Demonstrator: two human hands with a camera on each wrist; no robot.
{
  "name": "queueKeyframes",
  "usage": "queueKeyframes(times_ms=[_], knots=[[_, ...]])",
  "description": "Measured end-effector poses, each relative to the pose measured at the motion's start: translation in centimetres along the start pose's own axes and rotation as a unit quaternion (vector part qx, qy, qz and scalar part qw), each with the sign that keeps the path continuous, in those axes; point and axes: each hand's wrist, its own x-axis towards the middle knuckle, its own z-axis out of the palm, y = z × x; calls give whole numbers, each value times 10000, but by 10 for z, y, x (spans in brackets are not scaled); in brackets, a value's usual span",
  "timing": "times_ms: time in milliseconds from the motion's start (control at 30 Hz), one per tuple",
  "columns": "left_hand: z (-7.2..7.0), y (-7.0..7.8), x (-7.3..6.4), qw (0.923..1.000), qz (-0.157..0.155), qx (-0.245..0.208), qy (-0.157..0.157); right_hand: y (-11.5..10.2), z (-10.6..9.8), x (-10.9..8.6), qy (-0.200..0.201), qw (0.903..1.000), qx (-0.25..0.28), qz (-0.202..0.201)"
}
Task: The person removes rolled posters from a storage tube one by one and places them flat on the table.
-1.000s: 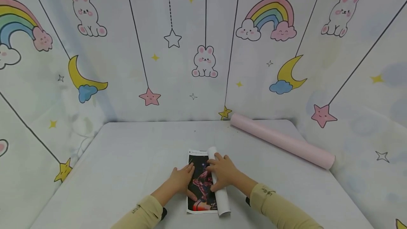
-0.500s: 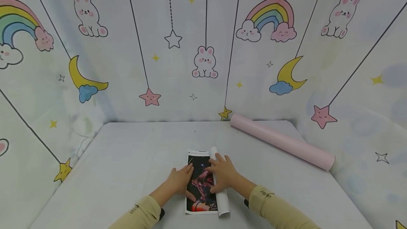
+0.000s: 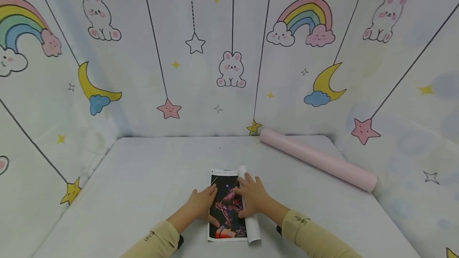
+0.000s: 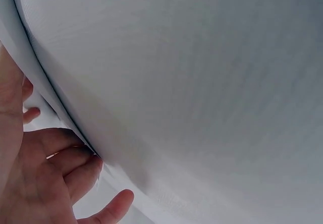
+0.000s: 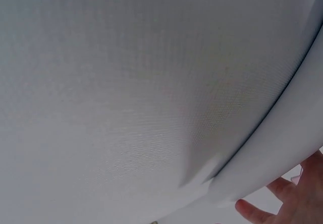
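Observation:
A poster [image 3: 226,200] with a dark picture in red and pink and a white margin lies on the white table, part of it flat. Its right side is wound into a white roll [image 3: 253,228]. My left hand [image 3: 201,203] presses on the left edge of the flat part with relaxed fingers, the thumb pointing to the lower right. My right hand [image 3: 254,197] rests over the roll, fingers spread and thumb near the printed side. In the right wrist view its fingers touch the curved white roll [image 5: 275,161]. The left wrist view shows the hand [image 4: 43,183] at a pale paper edge.
A long pale pink roll [image 3: 317,158] lies slantwise at the back right of the table [image 3: 157,170]. Behind and at both sides hangs a white cloth [image 3: 201,86] printed with rabbits, rainbows, moons and stars.
The roll under my right hand has shifted slightly to the right, and a little more of the picture shows. My left hand and the poster's left edge have moved slightly left.

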Motion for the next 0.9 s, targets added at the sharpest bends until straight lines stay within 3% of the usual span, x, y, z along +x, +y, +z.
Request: queueKeyframes(times_ms=[267, 567, 900], knots=[[1, -5, -5, 10000, -53, 37, 39, 7, -2, -5, -97, 9996, -143, 232], [8, -19, -8, 9997, -56, -244, -6, 17, 2, -11, -376, 9978, -191, 510], [9, -31, -17, 9991, -12, -415, 131, 28, 10, -18, -170, 9973, -117, 708]])
